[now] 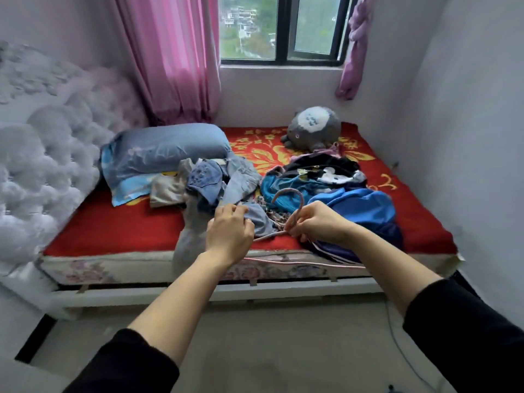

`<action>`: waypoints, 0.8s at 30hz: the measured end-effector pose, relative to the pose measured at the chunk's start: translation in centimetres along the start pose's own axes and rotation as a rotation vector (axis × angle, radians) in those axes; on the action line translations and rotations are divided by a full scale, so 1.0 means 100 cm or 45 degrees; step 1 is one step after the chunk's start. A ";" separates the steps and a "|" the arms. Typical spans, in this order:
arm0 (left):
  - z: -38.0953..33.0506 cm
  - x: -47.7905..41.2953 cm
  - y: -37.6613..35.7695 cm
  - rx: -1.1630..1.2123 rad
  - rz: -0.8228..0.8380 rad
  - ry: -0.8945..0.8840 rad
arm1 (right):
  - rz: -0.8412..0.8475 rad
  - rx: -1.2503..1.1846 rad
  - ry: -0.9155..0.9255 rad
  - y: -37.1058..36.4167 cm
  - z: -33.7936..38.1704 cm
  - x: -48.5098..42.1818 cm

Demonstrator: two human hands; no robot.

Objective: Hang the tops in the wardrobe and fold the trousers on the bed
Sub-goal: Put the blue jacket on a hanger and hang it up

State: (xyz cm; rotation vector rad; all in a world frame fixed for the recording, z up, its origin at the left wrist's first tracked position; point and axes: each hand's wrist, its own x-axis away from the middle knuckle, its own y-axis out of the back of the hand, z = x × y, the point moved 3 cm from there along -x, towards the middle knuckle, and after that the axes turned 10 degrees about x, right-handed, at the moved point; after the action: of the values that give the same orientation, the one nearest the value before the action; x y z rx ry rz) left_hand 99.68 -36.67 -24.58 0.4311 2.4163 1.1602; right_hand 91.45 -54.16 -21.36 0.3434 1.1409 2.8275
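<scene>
A heap of clothes lies on the red bed [119, 225]: jeans and grey pieces [215, 180] on the left, blue and black tops [340, 191] on the right. My right hand [314, 222] grips the neck of a pink hanger [286, 194] whose hook curves up over the clothes; its bar runs along the mattress edge. My left hand [229, 231] pinches a light blue-grey garment [258, 217] at the front of the heap. A grey piece [190, 242] hangs over the bed's edge below that hand. No wardrobe is in view.
A blue pillow [167, 148] lies at the head of the bed beside a tufted headboard [51, 165]. A grey plush toy [314, 129] sits by the window wall. A wall runs close along the bed's right side. A cable [397, 344] trails on the floor.
</scene>
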 end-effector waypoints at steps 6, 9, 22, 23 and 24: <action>-0.026 -0.083 -0.101 -0.011 0.236 -0.004 | -0.104 -0.132 -0.220 0.045 -0.091 -0.043; -0.030 -0.133 -0.149 0.010 0.302 -0.002 | -0.163 -0.139 -0.324 0.068 -0.134 -0.079; -0.009 -0.302 -0.341 0.034 0.667 0.281 | -0.430 -0.028 -0.708 0.146 -0.300 -0.231; -0.005 -0.310 -0.354 0.027 0.686 0.320 | -0.453 -0.005 -0.718 0.151 -0.311 -0.240; -0.002 -0.318 -0.366 0.028 0.703 0.368 | -0.476 0.014 -0.727 0.157 -0.321 -0.249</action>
State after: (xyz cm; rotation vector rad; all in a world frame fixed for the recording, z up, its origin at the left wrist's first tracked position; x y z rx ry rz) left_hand 123.57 -73.05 -45.91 1.0519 2.6399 1.5055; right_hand 108.45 -90.92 -37.40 0.7812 0.9664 2.1900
